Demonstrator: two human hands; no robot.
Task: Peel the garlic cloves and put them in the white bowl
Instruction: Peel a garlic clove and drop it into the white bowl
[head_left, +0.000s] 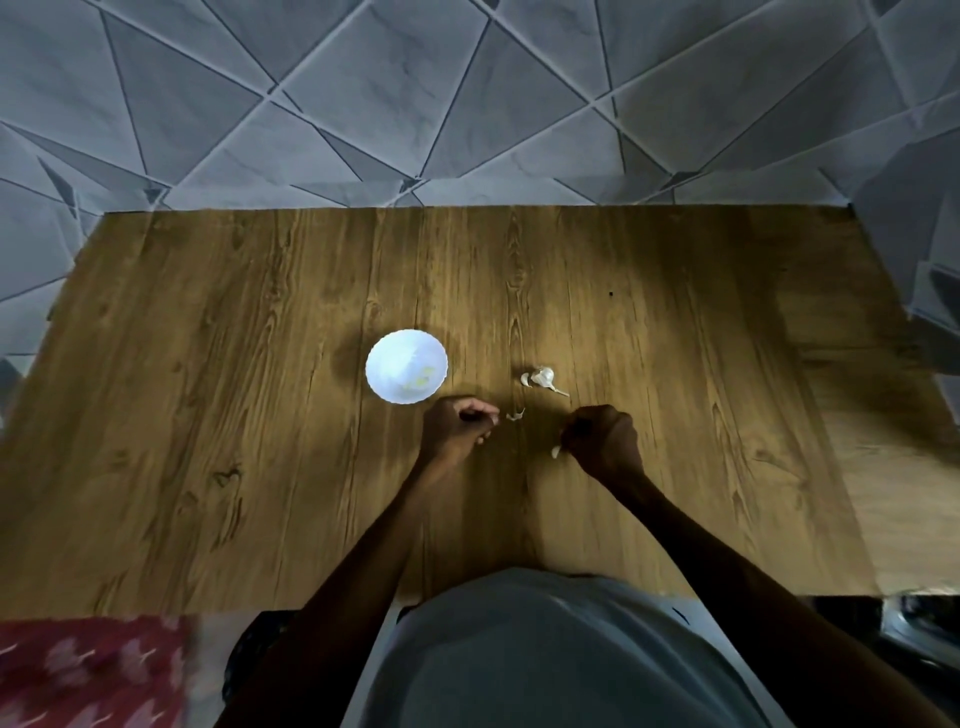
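Peel scrap (516, 415) beside left hand (457, 423); bulb (543, 376) beyond; right hand (605, 441) grips clove (556, 451).

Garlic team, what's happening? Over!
Right hand pinches a clove. Left hand curled, contents unclear. Bowl has a few cloves; garlic head waiting. Nothing blocking.

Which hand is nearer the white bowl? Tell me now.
Left. The left hand lies just right of and nearer the person than the white bowl; the right hand, gripping a garlic clove, is farther right.

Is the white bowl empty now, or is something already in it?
Not empty. The white bowl holds a few pale yellowish pieces, probably peeled cloves; their number is unclear.
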